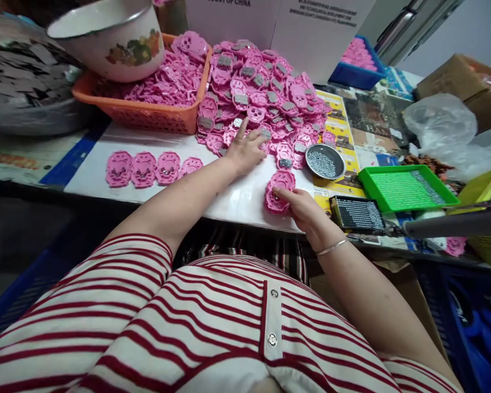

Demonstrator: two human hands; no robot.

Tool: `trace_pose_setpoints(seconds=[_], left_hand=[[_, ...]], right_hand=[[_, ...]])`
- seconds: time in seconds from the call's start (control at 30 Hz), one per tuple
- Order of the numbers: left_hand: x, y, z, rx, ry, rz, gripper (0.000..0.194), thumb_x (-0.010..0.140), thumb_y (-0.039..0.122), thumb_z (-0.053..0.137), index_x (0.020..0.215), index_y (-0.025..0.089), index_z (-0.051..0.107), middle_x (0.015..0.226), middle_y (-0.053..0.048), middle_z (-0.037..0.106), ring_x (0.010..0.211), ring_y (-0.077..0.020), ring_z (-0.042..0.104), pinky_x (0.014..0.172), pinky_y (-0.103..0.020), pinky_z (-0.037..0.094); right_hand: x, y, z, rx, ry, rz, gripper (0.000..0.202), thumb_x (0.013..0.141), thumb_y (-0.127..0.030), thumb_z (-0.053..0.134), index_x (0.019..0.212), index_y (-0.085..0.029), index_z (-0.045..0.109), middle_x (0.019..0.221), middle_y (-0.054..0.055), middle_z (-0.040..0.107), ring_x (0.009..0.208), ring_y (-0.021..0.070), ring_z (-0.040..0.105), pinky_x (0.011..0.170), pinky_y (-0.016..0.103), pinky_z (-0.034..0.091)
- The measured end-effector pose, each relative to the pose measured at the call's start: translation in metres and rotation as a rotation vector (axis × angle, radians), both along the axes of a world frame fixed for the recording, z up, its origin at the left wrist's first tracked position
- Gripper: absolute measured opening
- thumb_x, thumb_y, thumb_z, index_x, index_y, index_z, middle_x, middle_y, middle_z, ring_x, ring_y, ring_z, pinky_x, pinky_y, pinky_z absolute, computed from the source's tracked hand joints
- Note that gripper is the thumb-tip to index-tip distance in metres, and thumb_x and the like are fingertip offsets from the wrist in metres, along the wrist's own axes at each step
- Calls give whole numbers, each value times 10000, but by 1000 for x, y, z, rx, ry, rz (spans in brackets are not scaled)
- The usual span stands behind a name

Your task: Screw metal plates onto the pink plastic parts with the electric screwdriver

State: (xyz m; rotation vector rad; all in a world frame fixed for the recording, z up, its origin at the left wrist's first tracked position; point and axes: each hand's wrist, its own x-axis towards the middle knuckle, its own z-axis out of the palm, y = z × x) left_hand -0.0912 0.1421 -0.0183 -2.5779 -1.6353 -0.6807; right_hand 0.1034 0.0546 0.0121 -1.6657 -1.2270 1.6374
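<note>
My left hand [247, 148] reaches to the near edge of a large heap of pink plastic casings [265, 98], its fingers spread and touching the pieces there. Many casings in the heap bear a grey metallic block. In my right hand [305, 207] a single pink casing [279, 192] is pinched, thumb on top, just above the white work surface [241, 199]. To the left, several pink casings [144, 169] lie in a row; the rightmost is partly behind my left forearm. A round bowl of small metal pieces [325, 161] stands right of the heap.
An orange basket [147, 117] of small pink parts stands back left, with an enamel pot [106, 41] resting on it. At right are a black tray [357, 213], a green tray [407, 188] and a blue bin [354, 76]. A white carton [311, 38] stands behind the heap.
</note>
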Motion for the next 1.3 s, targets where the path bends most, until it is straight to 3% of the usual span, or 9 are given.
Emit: trace_pose_setpoints(seconds=[0.07, 0.13, 0.17, 0.23, 0.33, 0.43, 0.67, 1.0, 1.3], left_hand=[[-10, -15, 6, 8, -39, 37, 198, 954, 331, 535, 1026, 307, 718, 1435, 47, 561, 1421, -249, 353, 1232, -635, 11], [-18, -38, 10, 2, -126, 103, 307, 977, 432, 493, 1158, 288, 695, 1451, -12, 552, 1406, -264, 386, 1229, -617, 27], [-19, -51, 10, -27, -180, 102, 418, 954, 514, 514, 1268, 272, 646, 1467, -49, 537, 1406, -281, 393, 1225, -613, 47], [-17, -73, 8, -150, -201, -13, 886, 805, 687, 629, 1519, 226, 379, 1575, -128, 395, 1460, -321, 327, 1222, -600, 88], [-4, -90, 4, -296, -159, -119, 1281, 612, 789, 722, 1595, 208, 141, 1654, -197, 165, 1532, -356, 154, 1220, -600, 48], [10, -88, 5, -353, -126, -146, 1281, 609, 724, 770, 1596, 220, 127, 1658, -200, 137, 1538, -359, 124, 1215, -606, 36], [14, -83, 6, -374, -56, -91, 1223, 640, 717, 745, 1590, 197, 177, 1558, -202, 325, 1476, -387, 247, 1209, -629, -8], [2, -97, 7, -447, 53, 69, 1214, 658, 745, 708, 1590, 182, 172, 1516, -214, 367, 1452, -403, 258, 1183, -671, -51], [-9, -104, 14, -483, 185, 166, 1182, 654, 781, 680, 1584, 228, 206, 1495, -188, 403, 1437, -412, 267, 1177, -679, -55]], right_hand=[[-9, 6, -2, 15, -14, 35, 315, 900, -390, 618, 1083, -133, 618, 1043, 53, 658, 908, 133, 640, 808, 329, 581], [-15, 9, -3, 29, -27, 64, 328, 900, -400, 615, 1095, -136, 616, 1050, 54, 658, 916, 136, 641, 815, 335, 581], [-18, 11, -3, 34, -33, 76, 332, 901, -404, 614, 1096, -136, 616, 1050, 55, 659, 915, 136, 642, 814, 335, 582], [-21, 12, -3, 40, -41, 97, 332, 902, -410, 611, 1088, -135, 619, 1035, 52, 664, 899, 132, 645, 802, 328, 583], [-23, 12, 1, 49, -63, 114, 321, 904, -412, 608, 1059, -131, 623, 998, 44, 666, 864, 122, 643, 773, 311, 582], [-21, 13, 5, 46, -93, 117, 313, 907, -409, 604, 1045, -128, 620, 976, 38, 658, 839, 115, 635, 744, 293, 578], [-2, 14, 12, 9, -35, 106, 316, 831, -427, 703, 875, -118, 646, 730, 33, 662, 627, 79, 584, 576, 213, 526], [19, 8, 8, 4, 22, 28, 134, 790, -201, 698, 905, -147, 655, 853, 71, 708, 672, 108, 653, 581, 214, 585], [36, -2, -2, 23, 30, -40, 276, 778, -141, 670, 1043, -161, 596, 831, 24, 641, 638, 91, 629, 549, 212, 587]])
